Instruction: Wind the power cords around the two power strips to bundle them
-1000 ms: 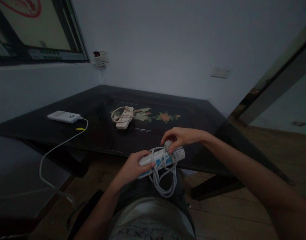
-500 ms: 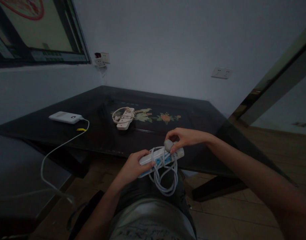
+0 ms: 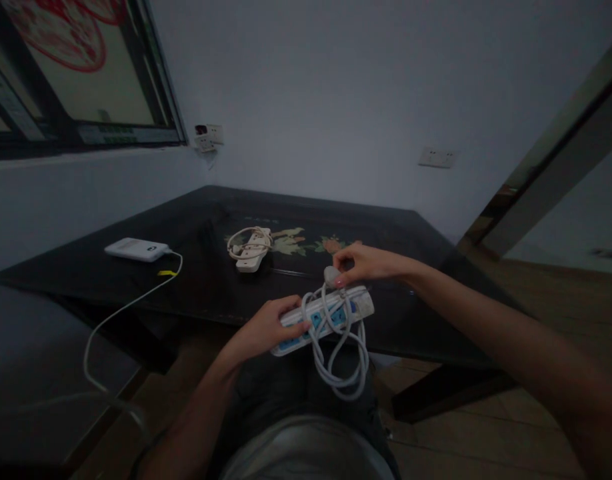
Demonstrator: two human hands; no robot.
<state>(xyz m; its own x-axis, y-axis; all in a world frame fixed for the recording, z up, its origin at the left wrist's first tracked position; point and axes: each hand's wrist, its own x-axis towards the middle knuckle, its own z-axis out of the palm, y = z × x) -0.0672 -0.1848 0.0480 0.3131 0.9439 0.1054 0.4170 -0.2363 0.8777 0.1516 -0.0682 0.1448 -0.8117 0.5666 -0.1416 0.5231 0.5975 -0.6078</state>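
Observation:
A white power strip (image 3: 362,301) with blue sockets is held at the table's front edge, over my lap. My left hand (image 3: 271,327) grips its left end, thumb on top and fingers beneath. The strip's grey-white cord (image 3: 336,383) loops around it and hangs below in a loose coil. Between the thumb and fingers of my right hand (image 3: 359,263) is the plug (image 3: 331,275), raised just above the strip. Farther back on the table lies a second white power strip (image 3: 255,253), with its own cord coiled over it.
On the left of the dark table (image 3: 186,280) lies a white power bank (image 3: 137,249); its white cable (image 3: 111,317) drops off the front edge. Wall sockets (image 3: 436,157) are on the wall behind. A window (image 3: 101,73) is at the upper left.
My right hand has lifted the plug slightly away from the strip. The cord loops have shifted right and look looser. My left hand keeps its grip, and the view has tilted up a little.

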